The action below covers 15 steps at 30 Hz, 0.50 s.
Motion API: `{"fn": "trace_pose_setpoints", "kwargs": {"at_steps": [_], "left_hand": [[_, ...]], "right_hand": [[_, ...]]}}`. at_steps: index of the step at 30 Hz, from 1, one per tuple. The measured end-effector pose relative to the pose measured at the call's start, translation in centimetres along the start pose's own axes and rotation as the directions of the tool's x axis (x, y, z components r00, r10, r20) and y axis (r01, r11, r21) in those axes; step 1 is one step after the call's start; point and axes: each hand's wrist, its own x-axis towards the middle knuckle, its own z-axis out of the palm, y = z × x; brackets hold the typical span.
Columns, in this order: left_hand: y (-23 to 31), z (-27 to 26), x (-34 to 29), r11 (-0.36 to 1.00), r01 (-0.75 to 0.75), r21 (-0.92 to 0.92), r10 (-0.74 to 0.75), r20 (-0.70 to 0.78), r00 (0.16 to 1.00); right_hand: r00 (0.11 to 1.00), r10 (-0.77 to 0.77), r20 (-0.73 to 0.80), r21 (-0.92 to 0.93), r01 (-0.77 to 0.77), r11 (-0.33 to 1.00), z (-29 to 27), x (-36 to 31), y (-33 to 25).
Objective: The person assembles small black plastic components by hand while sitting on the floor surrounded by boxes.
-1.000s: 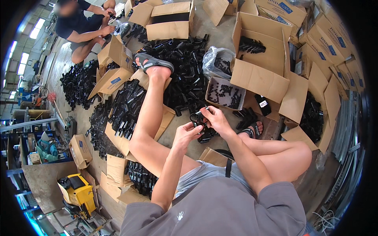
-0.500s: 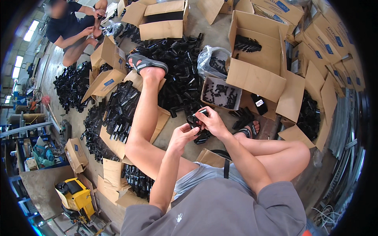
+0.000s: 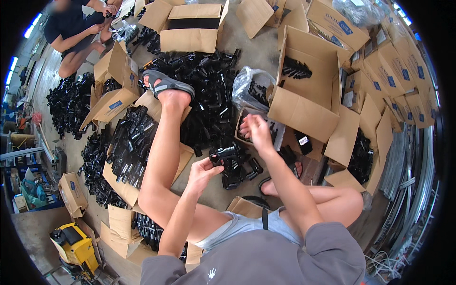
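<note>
My left hand (image 3: pixel 204 172) grips a black tubular part (image 3: pixel 225 153) between thumb and fingers, above the near end of a heap of similar black parts (image 3: pixel 209 97). My right hand (image 3: pixel 257 131) hangs over a small open carton (image 3: pixel 280 137) that holds many tiny black pieces. Its fingers are loosely bent and apart, and no object shows in them. The hand hides part of that carton. Just behind it lies a clear plastic bag (image 3: pixel 246 90) with more black pieces.
A large open carton (image 3: pixel 304 111) stands beyond the small one. More black parts lie in piles (image 3: pixel 130 142) left of my outstretched leg. Another person (image 3: pixel 71 31) sits at the far left, handling something small. Stacked cartons (image 3: pixel 389 71) and metal profiles (image 3: pixel 403 175) line the right side.
My hands were together at the black part. The right hand has let go and moved up to the small carton; the left has moved slightly left and down, keeping the part. The view has shifted.
</note>
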Motion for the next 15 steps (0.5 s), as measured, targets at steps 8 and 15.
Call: {"fn": "trace_pose_setpoints", "kwargs": {"at_steps": [8, 15], "left_hand": [[-3.2, -0.6, 3.5, 0.996, 0.044, -0.071, -0.048, -0.048, 0.998], [-0.8, -2.1, 4.3, 0.998, 0.067, 0.009, -0.067, -0.059, 0.996]], "right_hand": [[0.927, -0.283, -0.246, -0.909, -0.119, 0.400, -4.9, 19.1, 2.0], [0.976, -0.157, -0.150, -0.978, -0.170, -0.123, -6.3, 25.2, 5.0]]}}
